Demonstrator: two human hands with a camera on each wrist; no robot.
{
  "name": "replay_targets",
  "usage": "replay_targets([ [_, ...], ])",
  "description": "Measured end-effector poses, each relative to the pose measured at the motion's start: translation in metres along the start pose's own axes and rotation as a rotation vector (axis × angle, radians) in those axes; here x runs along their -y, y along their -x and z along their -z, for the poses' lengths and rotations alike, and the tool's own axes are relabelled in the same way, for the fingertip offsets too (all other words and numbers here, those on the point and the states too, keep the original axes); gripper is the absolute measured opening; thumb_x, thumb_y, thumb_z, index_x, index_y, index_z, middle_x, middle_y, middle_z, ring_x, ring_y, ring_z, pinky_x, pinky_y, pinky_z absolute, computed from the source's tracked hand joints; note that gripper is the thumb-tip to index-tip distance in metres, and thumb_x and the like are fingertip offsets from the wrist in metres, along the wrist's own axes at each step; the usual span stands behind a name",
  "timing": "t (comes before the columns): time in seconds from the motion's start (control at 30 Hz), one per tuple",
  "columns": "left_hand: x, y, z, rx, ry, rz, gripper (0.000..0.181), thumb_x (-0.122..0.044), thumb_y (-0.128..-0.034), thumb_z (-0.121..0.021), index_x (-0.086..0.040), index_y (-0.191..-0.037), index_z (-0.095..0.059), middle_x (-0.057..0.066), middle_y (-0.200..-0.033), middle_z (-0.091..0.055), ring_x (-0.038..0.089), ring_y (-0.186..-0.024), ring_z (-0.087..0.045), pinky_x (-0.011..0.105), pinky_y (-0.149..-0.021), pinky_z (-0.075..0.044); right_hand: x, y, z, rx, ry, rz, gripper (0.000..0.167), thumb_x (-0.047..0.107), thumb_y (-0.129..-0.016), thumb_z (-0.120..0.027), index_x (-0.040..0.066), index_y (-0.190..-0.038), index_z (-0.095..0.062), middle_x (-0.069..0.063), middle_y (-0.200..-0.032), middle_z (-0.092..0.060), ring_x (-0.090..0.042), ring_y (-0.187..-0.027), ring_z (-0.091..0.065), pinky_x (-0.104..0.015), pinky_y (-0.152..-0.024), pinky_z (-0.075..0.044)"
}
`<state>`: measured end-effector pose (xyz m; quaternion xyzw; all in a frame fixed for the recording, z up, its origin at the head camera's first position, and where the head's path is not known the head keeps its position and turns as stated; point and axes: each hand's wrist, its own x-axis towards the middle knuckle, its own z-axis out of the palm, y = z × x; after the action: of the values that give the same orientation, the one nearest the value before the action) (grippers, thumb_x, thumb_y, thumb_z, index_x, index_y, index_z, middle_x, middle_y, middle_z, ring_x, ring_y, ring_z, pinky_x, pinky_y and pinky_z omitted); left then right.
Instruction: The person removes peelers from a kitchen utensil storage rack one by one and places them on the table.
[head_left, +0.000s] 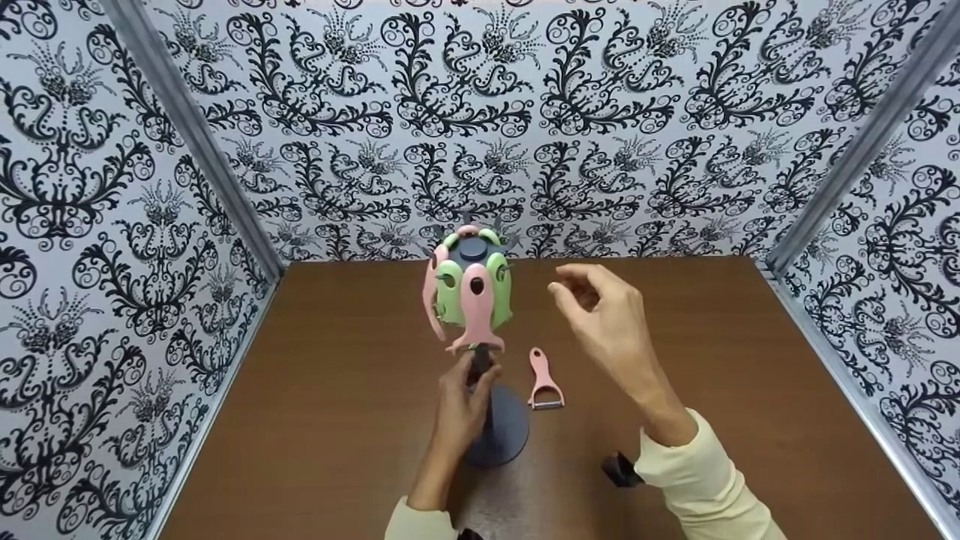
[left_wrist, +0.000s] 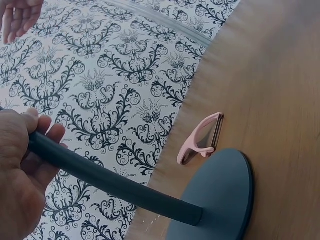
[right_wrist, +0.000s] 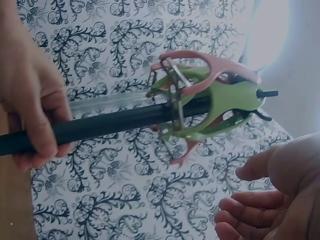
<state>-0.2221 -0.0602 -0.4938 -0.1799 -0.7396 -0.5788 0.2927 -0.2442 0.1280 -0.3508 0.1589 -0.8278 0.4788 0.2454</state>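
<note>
My left hand (head_left: 463, 401) grips the dark pole of a utensil stand (left_wrist: 115, 182), its fingers wrapped round the shaft below the hooks. Pink and green peelers hang round the top of the stand; a pink peeler (head_left: 477, 307) faces me, with a green peeler (right_wrist: 232, 96) plain in the right wrist view. To the right of the stand, my right hand (head_left: 607, 319) is raised in the air with loosely bent fingers and holds nothing. Another pink peeler (head_left: 541, 379) lies on the table beside the stand's round base (head_left: 501, 427), its blade end toward me.
The brown wooden table (head_left: 337, 420) is bounded by patterned black-and-white walls (head_left: 480, 112) at the back and both sides. Metal strips (head_left: 199, 135) run along the wall corners. A bright light (right_wrist: 270, 35) shows in the right wrist view.
</note>
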Motion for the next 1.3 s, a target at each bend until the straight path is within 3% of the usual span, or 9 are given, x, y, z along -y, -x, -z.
replay_targets([
  [0.17,0.003,-0.001,0.000,0.014,-0.013,-0.016,0.008,0.013,-0.0906,-0.069,0.007,-0.094,-0.066,0.018,-0.078,-0.068,0.020,-0.066,-0.061,0.024,-0.060,-0.049,0.008,-0.004,0.000,0.000,-0.003,0.055,0.020,0.003,-0.092,-0.076,-0.002,-0.111,-0.074,-0.007,-0.091,-0.071,-0.017,-0.077,-0.062,-0.020,-0.070,-0.049],
  [0.37,0.028,0.003,-0.003,0.057,-0.019,0.030,0.004,0.009,-0.0940,-0.068,0.005,-0.096,-0.066,0.016,-0.081,-0.070,0.027,-0.068,-0.065,0.026,-0.061,-0.051,0.016,-0.008,-0.001,0.025,-0.025,0.083,0.021,0.002,-0.091,-0.076,-0.002,-0.112,-0.074,-0.007,-0.092,-0.071,-0.017,-0.078,-0.063,-0.022,-0.070,-0.050],
  [0.57,0.040,0.006,-0.003,0.094,-0.003,0.042,0.005,-0.004,-0.0993,-0.068,-0.001,-0.104,-0.067,0.008,-0.089,-0.073,0.020,-0.077,-0.069,0.030,-0.065,-0.056,0.022,-0.010,-0.001,0.049,-0.041,0.087,0.023,0.002,-0.091,-0.076,-0.001,-0.114,-0.073,-0.006,-0.093,-0.071,-0.016,-0.079,-0.063,-0.023,-0.071,-0.052],
  [0.8,0.041,0.006,0.000,0.110,0.003,0.019,0.008,-0.009,-0.1015,-0.066,-0.002,-0.105,-0.067,0.011,-0.091,-0.073,0.024,-0.076,-0.069,0.031,-0.065,-0.056,0.027,-0.012,-0.002,0.056,-0.058,0.115,0.022,0.002,-0.091,-0.077,-0.001,-0.113,-0.073,-0.004,-0.091,-0.070,-0.015,-0.078,-0.063,-0.023,-0.071,-0.052],
  [0.97,0.039,0.005,0.001,0.129,0.002,0.010,0.008,-0.006,-0.1012,-0.065,0.000,-0.107,-0.066,0.012,-0.093,-0.073,0.024,-0.081,-0.071,0.034,-0.069,-0.058,0.029,-0.013,-0.003,0.065,-0.063,0.134,0.023,0.001,-0.090,-0.077,-0.002,-0.113,-0.073,-0.005,-0.092,-0.069,-0.014,-0.079,-0.062,-0.023,-0.070,-0.052],
  [1.2,0.040,0.003,0.000,0.138,0.018,-0.064,0.013,0.005,-0.0991,-0.063,0.001,-0.112,-0.064,0.012,-0.098,-0.071,0.028,-0.083,-0.073,0.036,-0.072,-0.060,0.030,-0.014,-0.006,0.098,-0.096,0.180,0.027,0.000,-0.090,-0.077,-0.003,-0.116,-0.072,-0.008,-0.096,-0.071,-0.015,-0.080,-0.064,-0.025,-0.071,-0.054],
  [1.3,0.040,0.003,-0.001,0.148,0.016,-0.061,0.013,0.005,-0.0997,-0.063,0.000,-0.112,-0.063,0.013,-0.097,-0.070,0.028,-0.083,-0.072,0.036,-0.072,-0.060,0.031,-0.014,-0.007,0.110,-0.110,0.177,0.029,0.001,-0.090,-0.078,-0.003,-0.118,-0.071,-0.008,-0.097,-0.072,-0.015,-0.081,-0.065,-0.026,-0.071,-0.055],
])
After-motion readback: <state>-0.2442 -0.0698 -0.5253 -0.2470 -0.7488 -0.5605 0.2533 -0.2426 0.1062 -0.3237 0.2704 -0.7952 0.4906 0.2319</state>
